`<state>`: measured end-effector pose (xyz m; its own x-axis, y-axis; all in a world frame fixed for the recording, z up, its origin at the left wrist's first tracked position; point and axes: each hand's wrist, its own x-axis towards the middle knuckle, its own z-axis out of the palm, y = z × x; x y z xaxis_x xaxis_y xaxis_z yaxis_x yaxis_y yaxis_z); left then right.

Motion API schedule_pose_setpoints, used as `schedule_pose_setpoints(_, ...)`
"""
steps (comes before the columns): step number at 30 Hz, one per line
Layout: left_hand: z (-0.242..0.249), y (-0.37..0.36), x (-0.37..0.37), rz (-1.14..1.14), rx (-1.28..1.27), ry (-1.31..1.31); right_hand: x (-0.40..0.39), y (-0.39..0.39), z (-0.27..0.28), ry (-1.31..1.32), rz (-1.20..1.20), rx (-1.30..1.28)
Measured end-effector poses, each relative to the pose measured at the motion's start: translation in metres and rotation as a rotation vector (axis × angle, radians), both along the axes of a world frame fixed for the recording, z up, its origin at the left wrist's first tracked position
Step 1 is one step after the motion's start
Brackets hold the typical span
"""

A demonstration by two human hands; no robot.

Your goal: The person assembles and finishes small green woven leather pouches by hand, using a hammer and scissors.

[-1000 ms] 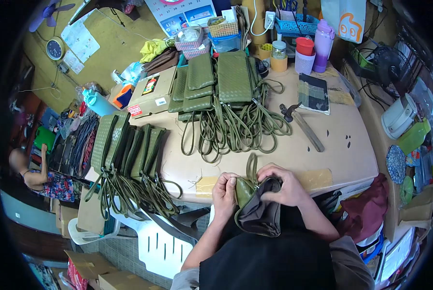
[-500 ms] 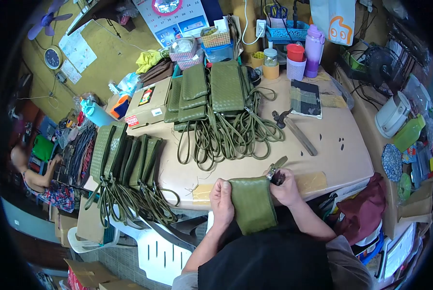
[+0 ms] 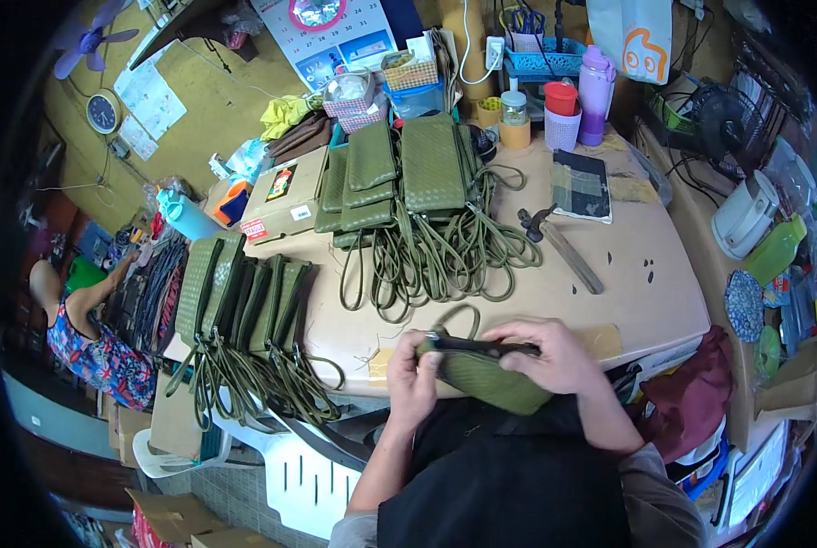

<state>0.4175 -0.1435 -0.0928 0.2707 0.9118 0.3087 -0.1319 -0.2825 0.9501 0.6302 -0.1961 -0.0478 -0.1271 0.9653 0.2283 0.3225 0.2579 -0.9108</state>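
Observation:
A green woven-pattern zip pouch point(image 3: 492, 379) is held over the table's front edge, tilted so that its dark zipper edge faces up. My left hand point(image 3: 412, 376) pinches its left end, thumb in front, close to a metal fitting. My right hand point(image 3: 555, 356) grips the upper right edge, with the thumb on the near face and the fingers behind. The pouch's thin green strap point(image 3: 464, 317) loops out beyond its far side onto the table.
Stacked green pouches point(image 3: 433, 173) with strap loops lie at the table's back; more pouches point(image 3: 235, 288) stand at the left edge. A hammer point(image 3: 568, 256) and a dark booklet point(image 3: 580, 185) lie at right. Another person point(image 3: 98, 342) is at far left. A white chair point(image 3: 308, 479) stands below.
The pouch has been turned from hanging flat to tilted, zipper edge up. Its strap and metal fitting moved from the right side to the left. The person at left has reached forward.

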Motion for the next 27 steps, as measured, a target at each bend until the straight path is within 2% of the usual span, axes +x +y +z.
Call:
schedule_pose_setpoints(1, -0.004, 0.000, -0.004, 0.042, -0.037, -0.083, 0.010, -0.004, 0.000, 0.003, -0.003, 0.001)
schedule_pose_setpoints(3, -0.020, 0.004, -0.016, 0.133, 0.031, -0.049, 0.028, -0.013, 0.005, -0.077, -0.094, -0.018)
schedule_pose_setpoints(5, -0.033, 0.005, -0.021, 0.149, -0.059, -0.211, 0.032, -0.015, -0.013, 0.013, -0.161, 0.023)
schedule_pose_setpoints(7, -0.037, 0.003, -0.021, 0.113, -0.001, -0.286, 0.034, -0.018, -0.017, -0.025, -0.313, -0.311)
schedule_pose_setpoints(8, -0.040, 0.004, -0.022, 0.076, 0.003, -0.321, 0.023, -0.018, -0.021, 0.124, -0.381, -0.220)
schedule_pose_setpoints(12, -0.023, -0.001, -0.018, 0.105, -0.073, -0.423, 0.014, -0.019, -0.018, 0.169, -0.373, -0.142)
schedule_pose_setpoints(15, -0.032, 0.000, -0.030, -0.025, 0.014, -0.418, 0.010, -0.017, -0.017, 0.225, -0.338, -0.101)
schedule_pose_setpoints(19, -0.025, -0.007, -0.025, 0.057, -0.082, -0.422, 0.010, -0.017, -0.019, 0.283, -0.333, -0.106)
schedule_pose_setpoints(22, -0.028, -0.009, -0.020, 0.051, -0.044, -0.358, 0.010, -0.014, -0.018, 0.229, -0.350, -0.134)
schedule_pose_setpoints(23, -0.024, -0.010, -0.017, -0.037, -0.047, -0.378, 0.005, -0.011, -0.012, 0.090, -0.460, 0.049)
schedule_pose_setpoints(24, -0.037, -0.009, -0.017, 0.012, -0.131, -0.355, 0.002, -0.009, -0.009, -0.051, -0.566, 0.233)
schedule_pose_setpoints(25, -0.055, -0.006, -0.017, 0.062, -0.215, -0.332, 0.000, -0.010, -0.008, -0.048, -0.556, 0.230)
schedule_pose_setpoints(26, -0.059, -0.002, -0.015, 0.031, -0.163, -0.293, 0.000, -0.010, -0.009, -0.096, -0.537, 0.236)
schedule_pose_setpoints(27, -0.062, -0.005, -0.012, 0.037, -0.229, -0.360, 0.001, -0.011, -0.008, -0.145, -0.519, 0.241)
